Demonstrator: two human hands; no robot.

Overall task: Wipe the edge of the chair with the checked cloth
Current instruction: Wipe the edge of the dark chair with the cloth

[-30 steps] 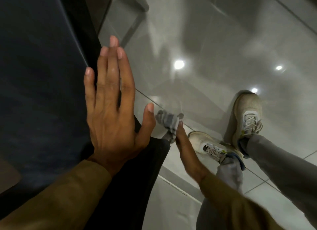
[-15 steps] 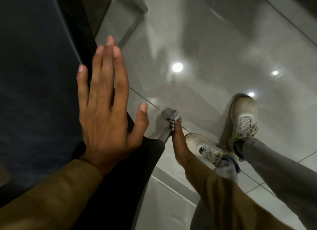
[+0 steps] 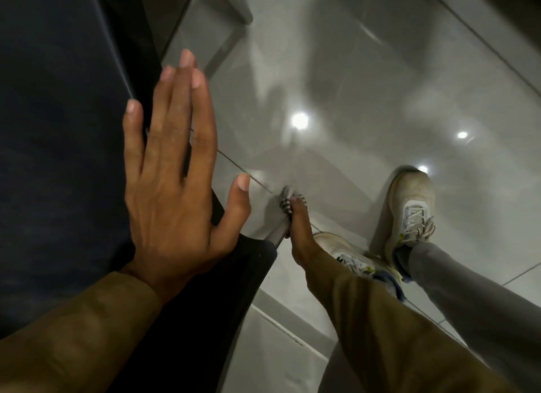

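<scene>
Two hands share it: left hand (image 3: 172,187) lies flat, fingers spread, holding nothing, steadying the chair (image 3: 58,129); right hand (image 3: 298,231) pinches the checked cloth (image 3: 285,201) low against its metal leg (image 3: 278,231).

Left hand (image 3: 172,193) flat, right hand (image 3: 298,231) clenched

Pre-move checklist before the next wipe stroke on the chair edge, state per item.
1. Checked cloth in the right hand: ok, pinched at the fingertips.
2. Cloth against the chair: ok, it sits on the metal leg below the seat corner, though the contact itself is partly hidden.
3. Left hand bracing the chair: ok, flat and open on the seat edge.
4. Path clear of the left hand: ok, thumb apart from the cloth.
5. Shoes clear of the leg: ok, on the tile floor to the side.
6. Edge clean: cannot tell, too dark.
</scene>
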